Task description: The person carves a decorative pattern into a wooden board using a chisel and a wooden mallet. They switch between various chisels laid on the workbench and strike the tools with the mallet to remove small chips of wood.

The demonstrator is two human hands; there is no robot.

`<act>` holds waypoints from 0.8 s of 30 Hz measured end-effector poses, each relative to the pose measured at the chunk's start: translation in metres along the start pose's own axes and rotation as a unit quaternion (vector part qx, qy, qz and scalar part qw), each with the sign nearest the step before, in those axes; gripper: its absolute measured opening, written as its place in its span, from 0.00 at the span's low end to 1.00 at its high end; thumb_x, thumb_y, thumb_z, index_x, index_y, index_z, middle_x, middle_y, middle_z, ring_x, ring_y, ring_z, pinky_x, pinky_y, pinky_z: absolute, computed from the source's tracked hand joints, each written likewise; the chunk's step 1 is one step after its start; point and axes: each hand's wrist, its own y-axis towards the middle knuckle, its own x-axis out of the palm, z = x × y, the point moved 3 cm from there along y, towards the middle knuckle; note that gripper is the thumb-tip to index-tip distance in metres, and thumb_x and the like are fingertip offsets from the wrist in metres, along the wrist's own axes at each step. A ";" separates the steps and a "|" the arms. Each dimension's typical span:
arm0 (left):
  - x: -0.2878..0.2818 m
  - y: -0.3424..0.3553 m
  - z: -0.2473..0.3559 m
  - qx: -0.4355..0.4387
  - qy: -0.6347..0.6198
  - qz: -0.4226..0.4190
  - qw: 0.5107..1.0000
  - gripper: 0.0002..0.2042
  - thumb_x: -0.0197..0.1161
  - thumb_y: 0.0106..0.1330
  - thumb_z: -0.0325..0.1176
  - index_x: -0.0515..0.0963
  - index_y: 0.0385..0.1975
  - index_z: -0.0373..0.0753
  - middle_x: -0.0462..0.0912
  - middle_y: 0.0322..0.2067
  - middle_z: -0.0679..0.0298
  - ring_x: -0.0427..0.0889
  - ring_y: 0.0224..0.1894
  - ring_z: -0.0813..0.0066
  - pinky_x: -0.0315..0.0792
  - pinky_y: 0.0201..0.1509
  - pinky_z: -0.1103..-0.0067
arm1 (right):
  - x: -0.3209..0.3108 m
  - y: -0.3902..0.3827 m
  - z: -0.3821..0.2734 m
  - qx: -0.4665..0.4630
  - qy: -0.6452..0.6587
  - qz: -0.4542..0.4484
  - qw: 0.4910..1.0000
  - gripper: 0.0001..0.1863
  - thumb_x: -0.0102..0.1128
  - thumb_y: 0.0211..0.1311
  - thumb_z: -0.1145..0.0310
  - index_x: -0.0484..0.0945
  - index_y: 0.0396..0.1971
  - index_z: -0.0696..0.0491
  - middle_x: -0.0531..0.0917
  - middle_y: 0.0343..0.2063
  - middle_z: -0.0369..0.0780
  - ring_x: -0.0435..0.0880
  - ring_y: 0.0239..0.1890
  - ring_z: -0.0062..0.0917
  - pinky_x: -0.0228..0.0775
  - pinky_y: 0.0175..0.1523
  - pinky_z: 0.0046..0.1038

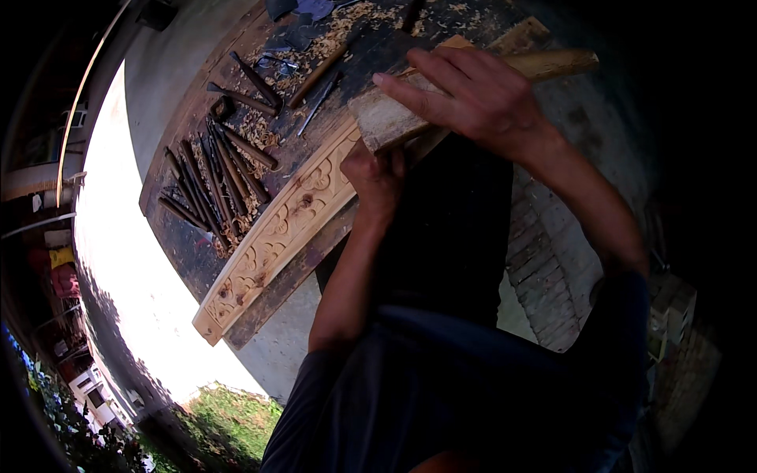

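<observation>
Left hand: closed in a fist at the near edge of the carved board, seemingly gripping a tool whose blade is hidden under the mallet.
Right hand: fingers curled over the top of a wooden mallet, its pale head low over the left fist and its handle running out toward the upper right.
Carved board: a long pale strip with scrolled floral relief, lying aslant across the dark bench, one end near the lower left, the other under the hands.
Doing it well: my judgement is that light, even taps, with the left fist braced against the board, suit such shallow relief (a heavy blow could split the thin petals); keeping the strike square over the fist should stop the tool skidding.
Chisels: a fanned row of dark-handled ones on the bench, just beyond the board, with a few more lying apart higher up.
Shavings: scattered loose across the bench top.
Containers: none shows; tools and chips lie bare on the bench.
</observation>
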 end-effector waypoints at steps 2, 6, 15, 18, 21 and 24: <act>-0.002 0.004 0.007 0.044 -0.010 0.053 0.998 0.09 0.72 0.69 0.23 0.84 0.46 0.29 0.90 0.39 0.46 0.91 0.40 0.57 0.83 0.49 0.67 | -0.002 0.002 -0.001 0.011 0.001 0.015 1.000 0.34 0.68 0.68 0.65 0.80 0.75 0.30 0.90 0.54 0.32 0.92 0.51 0.24 0.83 0.51 0.29; 0.002 -0.003 -0.003 -0.053 -0.083 0.028 0.995 0.10 0.71 0.70 0.20 0.84 0.49 0.26 0.91 0.42 0.51 0.91 0.45 0.65 0.83 0.50 0.69 | -0.002 0.003 0.001 0.050 0.030 0.055 0.997 0.34 0.69 0.69 0.63 0.80 0.75 0.28 0.91 0.53 0.30 0.92 0.49 0.21 0.84 0.47 0.26; 0.006 -0.003 -0.007 -0.098 -0.124 0.023 0.987 0.17 0.74 0.68 0.21 0.84 0.55 0.29 0.90 0.47 0.51 0.91 0.50 0.60 0.82 0.56 0.66 | -0.014 0.014 0.003 0.079 0.108 0.066 0.989 0.37 0.76 0.60 0.69 0.84 0.73 0.36 0.92 0.51 0.35 0.94 0.50 0.29 0.90 0.54 0.34; 0.001 -0.002 0.002 -0.053 -0.071 0.014 0.996 0.17 0.74 0.68 0.22 0.85 0.56 0.33 0.91 0.48 0.51 0.91 0.52 0.54 0.81 0.59 0.63 | -0.010 0.004 0.001 0.090 0.120 0.083 0.985 0.37 0.75 0.60 0.71 0.84 0.73 0.37 0.92 0.51 0.35 0.94 0.50 0.30 0.90 0.54 0.34; 0.002 0.001 0.013 -0.009 -0.059 0.058 0.997 0.08 0.73 0.66 0.22 0.88 0.44 0.37 0.91 0.37 0.51 0.92 0.43 0.51 0.82 0.50 0.64 | -0.006 -0.002 -0.002 0.055 0.044 0.035 0.997 0.36 0.73 0.63 0.71 0.84 0.73 0.35 0.92 0.52 0.35 0.93 0.50 0.30 0.88 0.53 0.32; 0.007 0.009 0.012 0.060 0.078 0.034 0.995 0.03 0.73 0.64 0.21 0.87 0.32 0.38 0.86 0.25 0.51 0.88 0.29 0.51 0.79 0.36 0.65 | 0.004 -0.012 0.001 0.052 0.003 0.004 0.999 0.33 0.69 0.66 0.68 0.83 0.73 0.33 0.91 0.53 0.33 0.91 0.50 0.27 0.85 0.53 0.30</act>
